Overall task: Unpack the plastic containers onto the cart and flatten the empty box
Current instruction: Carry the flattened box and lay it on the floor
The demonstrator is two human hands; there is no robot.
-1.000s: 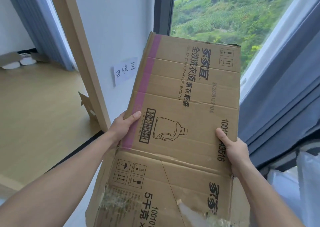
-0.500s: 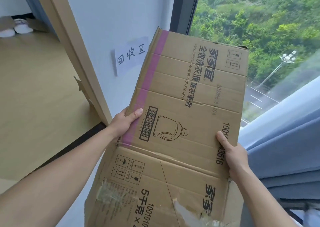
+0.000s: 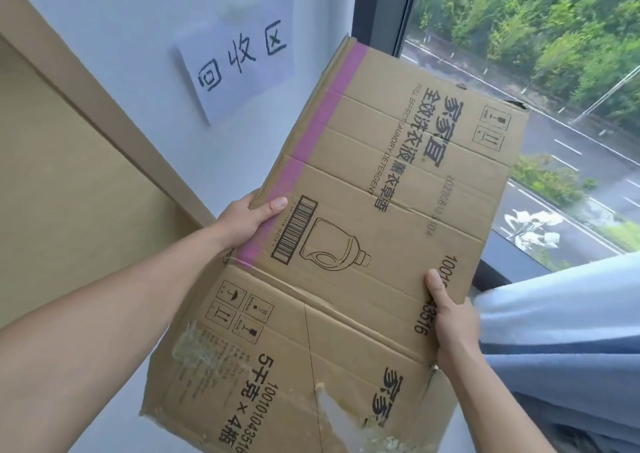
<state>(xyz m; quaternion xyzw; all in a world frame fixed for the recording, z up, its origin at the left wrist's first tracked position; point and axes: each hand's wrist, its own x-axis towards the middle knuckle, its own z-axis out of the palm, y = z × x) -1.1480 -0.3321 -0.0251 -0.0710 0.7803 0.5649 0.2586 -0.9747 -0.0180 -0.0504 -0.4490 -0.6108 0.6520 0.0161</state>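
– Left hand (image 3: 249,219): state?
– Pinching. Its thumb lies on the printed face at the pink-striped edge. The other fingers are behind the cardboard, hidden.
– Right hand (image 3: 450,321)?
– Same grip on the opposite edge, thumb over the printed number, fingers out of sight behind.
– Item held: box (image 3: 398,182). Location?
– In the air between both hands, collapsed to a flat sheet and tilted. Its upper corner points toward the window (image 3: 540,54); its lower flaps, with torn tape on them, hang toward the person. It fronts the white wall (image 3: 131,37), just below and right of a paper sign (image 3: 239,58) reading 回收区, recycling area. A curtain (image 3: 561,331) hangs beside the right forearm.
– Containers, cart?
– Neither in view.
– Step in hand?
– By my reading, the last one: the box is already flat and held up at the spot where it seems meant to be left.
– Next move calls for?
– Probably lowering the sheet against the wall under the sign, gripping both edges until the bottom flaps rest on something, then letting go. The loose flaps may fold or catch, and the floor there is not visible.
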